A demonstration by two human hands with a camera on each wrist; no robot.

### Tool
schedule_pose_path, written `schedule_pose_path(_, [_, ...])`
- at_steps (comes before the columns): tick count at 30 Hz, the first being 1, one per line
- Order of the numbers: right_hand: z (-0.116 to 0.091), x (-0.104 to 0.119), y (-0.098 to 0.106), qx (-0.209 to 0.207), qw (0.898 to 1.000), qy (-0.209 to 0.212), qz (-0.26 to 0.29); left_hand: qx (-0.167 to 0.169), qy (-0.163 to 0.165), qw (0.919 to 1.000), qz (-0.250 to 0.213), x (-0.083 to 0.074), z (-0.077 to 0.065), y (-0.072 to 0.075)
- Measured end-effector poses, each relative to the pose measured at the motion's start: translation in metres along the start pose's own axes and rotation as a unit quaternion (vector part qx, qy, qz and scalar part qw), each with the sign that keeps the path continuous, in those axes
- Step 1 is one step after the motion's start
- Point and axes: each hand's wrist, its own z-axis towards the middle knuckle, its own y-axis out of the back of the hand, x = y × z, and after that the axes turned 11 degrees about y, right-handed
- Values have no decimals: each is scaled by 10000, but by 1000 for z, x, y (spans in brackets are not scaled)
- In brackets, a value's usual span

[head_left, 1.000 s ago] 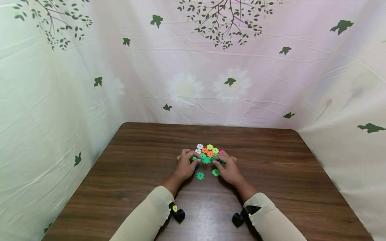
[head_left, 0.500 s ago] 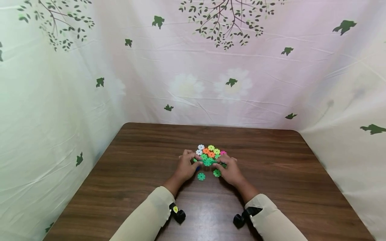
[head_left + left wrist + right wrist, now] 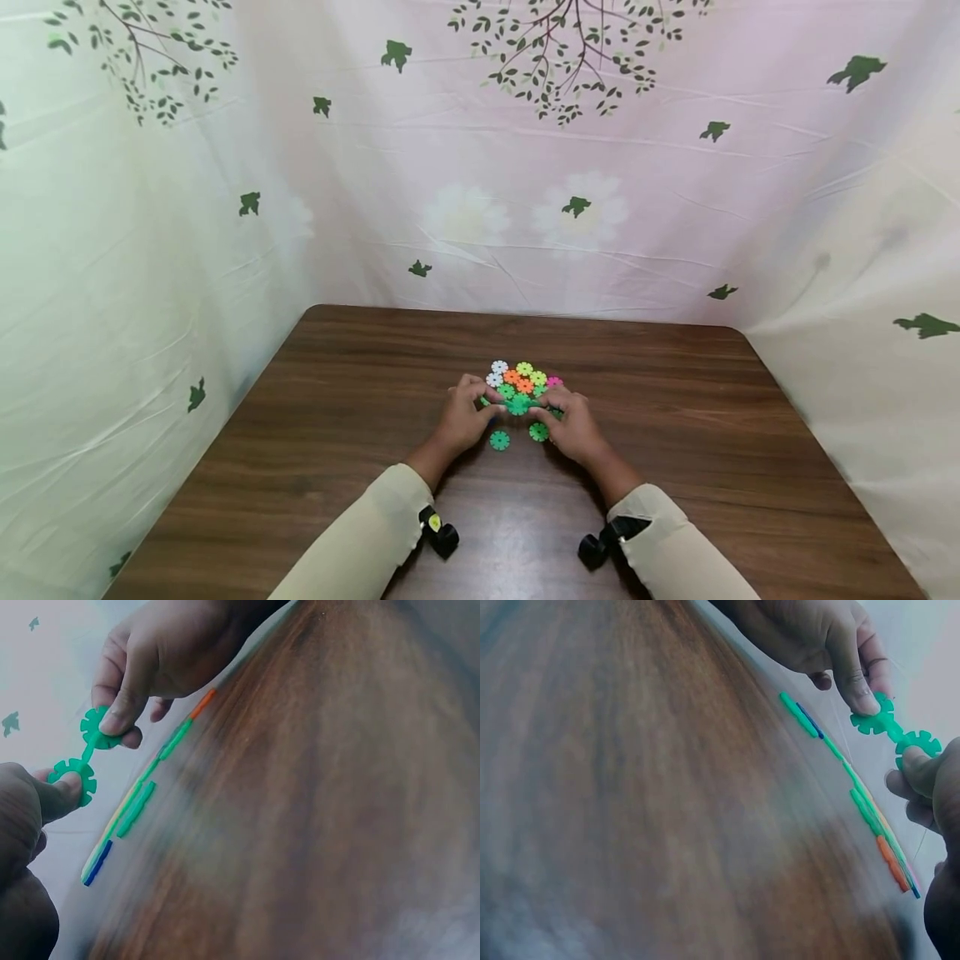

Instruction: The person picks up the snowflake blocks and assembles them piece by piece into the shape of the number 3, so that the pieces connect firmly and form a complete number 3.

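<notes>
Just above the table, my left hand (image 3: 463,414) and right hand (image 3: 567,422) face each other, joined by a short chain of green notched plastic discs (image 3: 518,405). Thumb and fingers of my left hand pinch the flat disc (image 3: 874,724) at one end. At the other end, my right hand pinches a second flat disc (image 3: 91,726) the same way. Between them a linking green disc (image 3: 89,750) appears edge-on in the left wrist view. Fingertips hide part of both end discs.
Loose discs lie behind the hands: white (image 3: 498,367), orange (image 3: 524,386), yellow (image 3: 524,367) and pink (image 3: 554,382). Two green ones, left (image 3: 499,440) and right (image 3: 538,432), lie nearer on the wooden table (image 3: 337,417). Printed cloth (image 3: 360,183) surrounds its far sides.
The joined green discs have come very slightly nearer to me, held by both hands throughout. The loose discs lie as before; the head view has shifted a little.
</notes>
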Motion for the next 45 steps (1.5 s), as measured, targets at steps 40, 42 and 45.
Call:
schedule_pose_path(40, [-2,-1,0,-284,9991,-289,-77,101,-305,9990,294,2,0,2])
schedule_pose_path(42, [-2,-1,0,-306,9993,-205,-3,131,-278,9992,239,2,1,2])
schedule_pose_path(45, [-1,-2,-1,-317,9993,-74,159,170,-260,9993,213,3,0,3])
